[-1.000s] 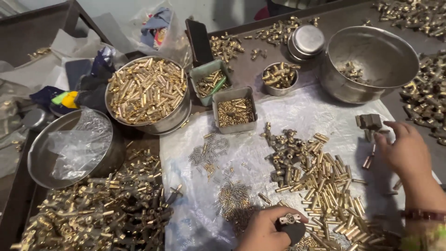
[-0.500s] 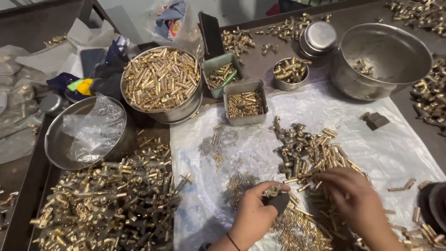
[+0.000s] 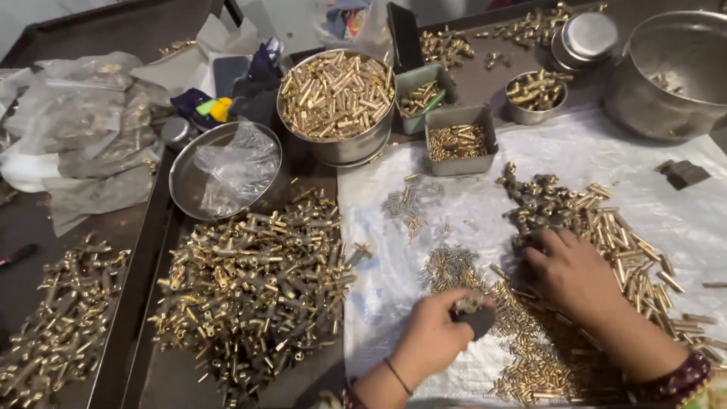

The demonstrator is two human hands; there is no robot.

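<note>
My left hand [image 3: 433, 337] grips a small dark block [image 3: 475, 316] with little brass parts on top, low over the white sheet [image 3: 681, 220]. My right hand [image 3: 574, 273] lies palm down on the pile of brass tubes [image 3: 606, 227], fingers curled into the darker pieces at its upper left. A scatter of tiny brass pins [image 3: 448, 265] lies between the two hands.
A round steel bowl of brass tubes [image 3: 335, 97] and two small grey trays [image 3: 460, 138] stand at the back. A big steel pot [image 3: 670, 76] is at the back right. Left of the sheet lies a large brass heap [image 3: 257, 280] and a steel pan with plastic [image 3: 225, 170].
My right hand came down from the far right onto the brass tube pile and now rests at its upper left. The left hand keeps the dark block. The view shifted left.
</note>
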